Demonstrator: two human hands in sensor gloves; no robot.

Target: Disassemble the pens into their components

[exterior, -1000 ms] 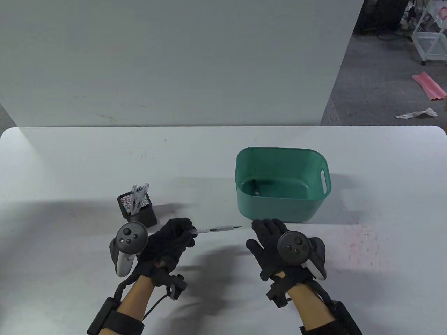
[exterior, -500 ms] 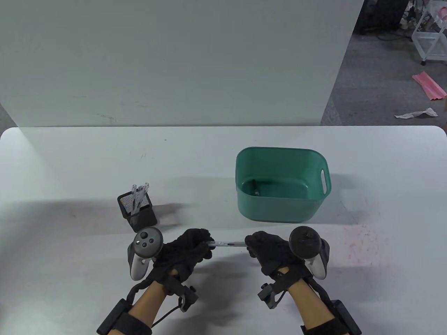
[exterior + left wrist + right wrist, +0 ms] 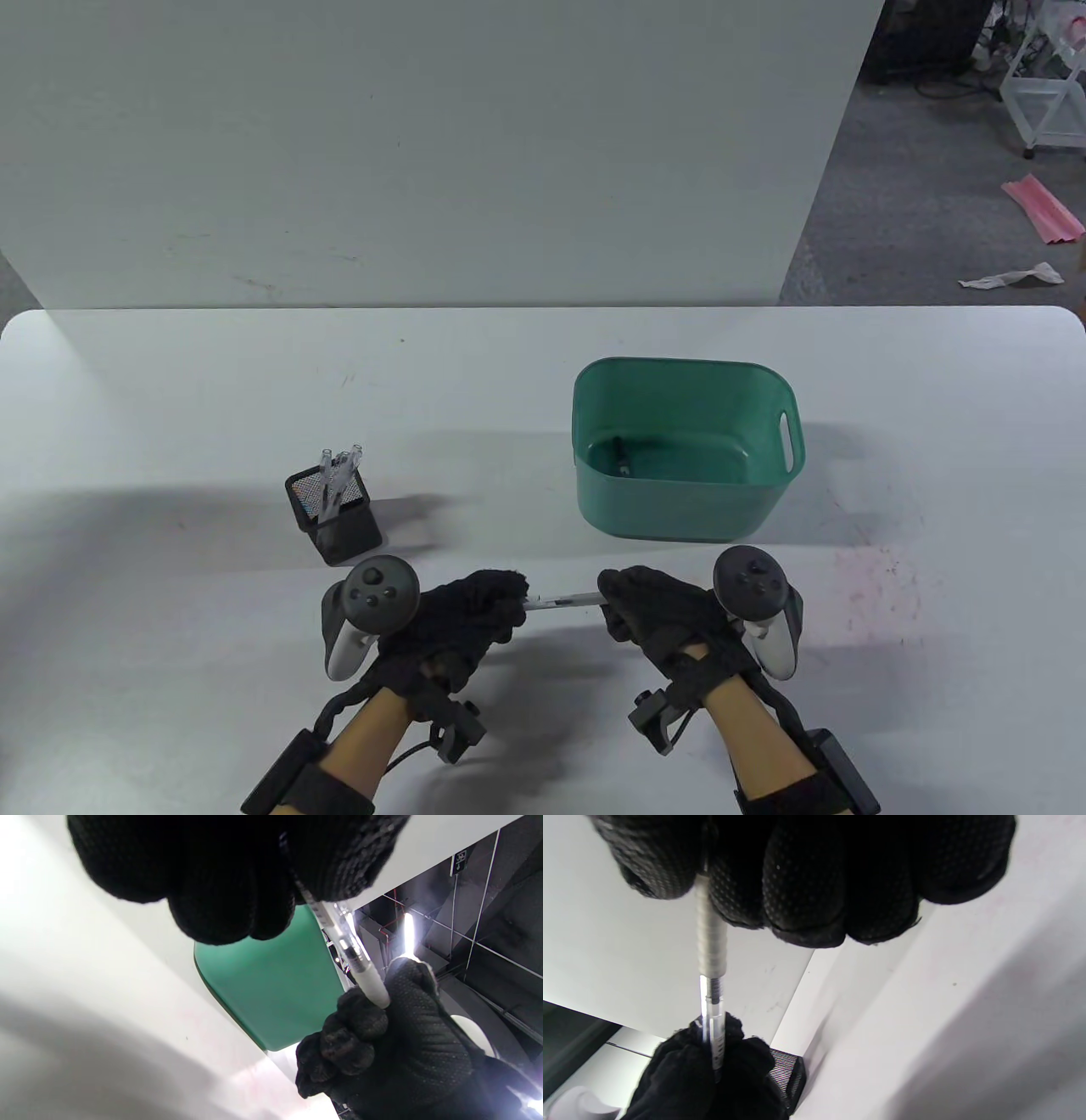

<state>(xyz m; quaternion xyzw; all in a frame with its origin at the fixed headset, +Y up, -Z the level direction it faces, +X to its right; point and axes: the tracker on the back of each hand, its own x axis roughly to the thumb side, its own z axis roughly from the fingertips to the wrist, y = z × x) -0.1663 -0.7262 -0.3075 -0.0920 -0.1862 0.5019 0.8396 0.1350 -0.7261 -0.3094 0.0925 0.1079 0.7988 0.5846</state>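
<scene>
A clear pen (image 3: 563,602) with a white grip section is held level between my two hands above the table's front. My left hand (image 3: 488,604) grips the clear barrel end. My right hand (image 3: 632,601) grips the white grip end. In the left wrist view the pen (image 3: 348,950) runs from my left fingers down into the right glove (image 3: 394,1052). In the right wrist view the white grip (image 3: 711,942) comes out of my right fingers and the clear barrel (image 3: 712,1027) goes into the left glove (image 3: 704,1077). The pen's tip is hidden in my right hand.
A green bin (image 3: 684,446) stands behind my right hand, with a pen part (image 3: 624,456) on its floor. A black mesh pen cup (image 3: 333,508) with several clear pens stands behind my left hand. The white table (image 3: 170,407) ends at a wall panel.
My right hand came left and closed around the pen's tip end. My left hand moved right and a little toward me with the pen. Both hands now hold it.
</scene>
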